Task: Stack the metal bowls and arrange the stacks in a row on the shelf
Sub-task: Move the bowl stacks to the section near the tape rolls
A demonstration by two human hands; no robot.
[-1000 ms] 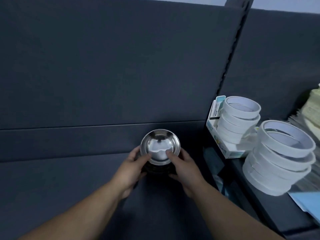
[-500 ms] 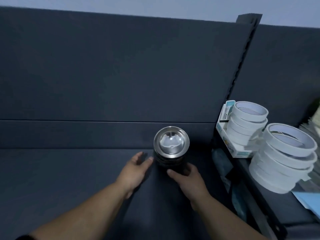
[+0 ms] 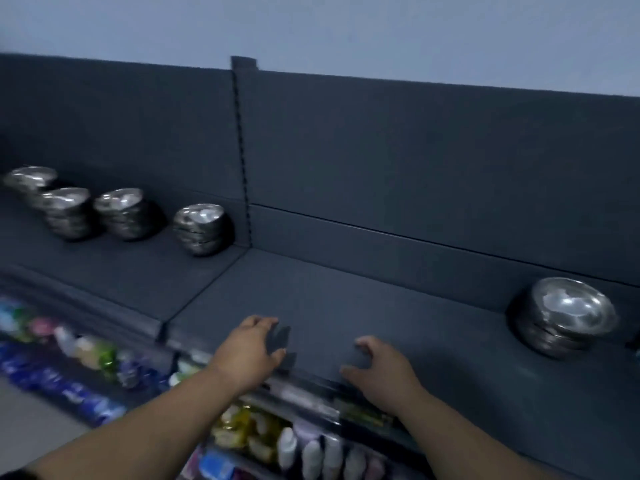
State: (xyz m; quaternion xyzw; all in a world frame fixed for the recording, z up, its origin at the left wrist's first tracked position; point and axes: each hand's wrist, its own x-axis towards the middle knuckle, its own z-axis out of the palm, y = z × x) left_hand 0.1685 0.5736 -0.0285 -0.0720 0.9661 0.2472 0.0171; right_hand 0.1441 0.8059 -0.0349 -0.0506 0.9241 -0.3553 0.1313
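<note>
Bottles crowd the lower tier. At the front edge of the shelf, the left hand and right hand are empty, fingers loosely curled. One bowl stack stands far right. Four left stacks line the back of the neighbouring section.

A slotted post stands upright between a left panel and a right panel, both dark. Above the post is a pale wall. Below and left of the post lie blurred blue packets and a green bottle. Straight below it are yellow packs and white bottles.
</note>
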